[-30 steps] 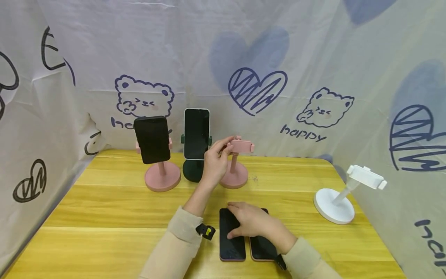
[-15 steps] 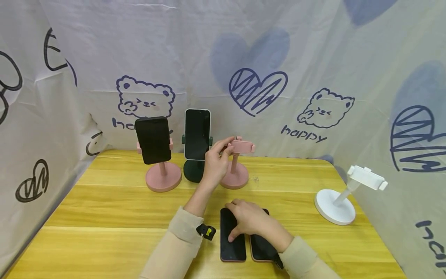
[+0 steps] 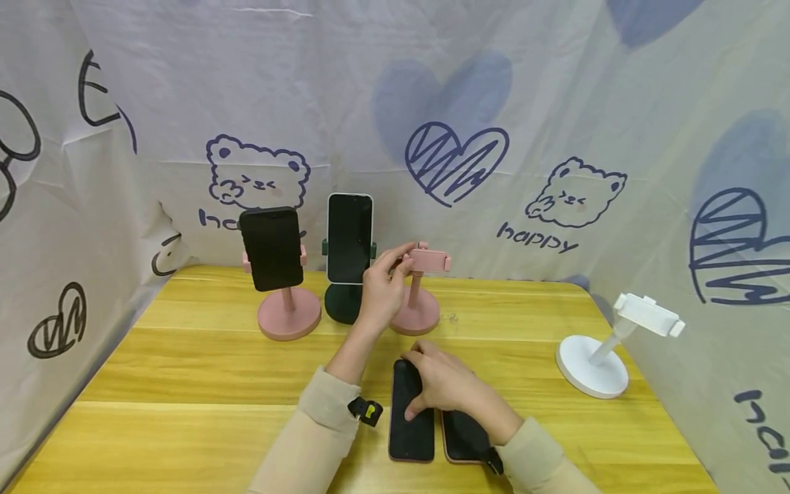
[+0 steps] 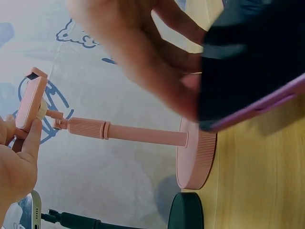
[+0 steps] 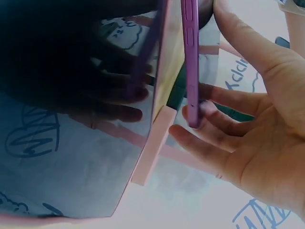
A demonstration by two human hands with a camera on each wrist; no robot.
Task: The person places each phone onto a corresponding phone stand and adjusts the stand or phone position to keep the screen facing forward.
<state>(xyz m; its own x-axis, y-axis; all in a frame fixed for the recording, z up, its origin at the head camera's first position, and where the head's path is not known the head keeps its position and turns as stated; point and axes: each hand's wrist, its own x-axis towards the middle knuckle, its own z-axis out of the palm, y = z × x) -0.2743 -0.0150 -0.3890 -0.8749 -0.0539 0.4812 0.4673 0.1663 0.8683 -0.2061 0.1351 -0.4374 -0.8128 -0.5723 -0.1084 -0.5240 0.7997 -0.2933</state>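
My left hand (image 3: 384, 288) pinches the left end of the clamp on a pink phone stand (image 3: 416, 312); the left wrist view shows thumb and fingers (image 4: 32, 143) at the clamp. With my right hand (image 3: 449, 381) I grip a purple-edged smartphone (image 3: 412, 436) by its far end, thumb on the dark screen and fingertips over the top edge. In the left wrist view that end of the phone (image 4: 252, 67) is tilted up off the table. A second smartphone (image 3: 464, 439), pink-edged, lies just to the right, partly hidden under my right wrist.
At the back left, one pink stand (image 3: 289, 315) bears a black phone (image 3: 271, 248). Beside it a dark green stand (image 3: 341, 305) holds a white-framed phone (image 3: 350, 237). A white stand (image 3: 594, 367) is at the table's right. Printed cloth (image 3: 352, 82) hangs behind the table.
My right hand has closed on the left phone's far end and raised that end, shifting slightly away from me. The left hand stays at the pink clamp.
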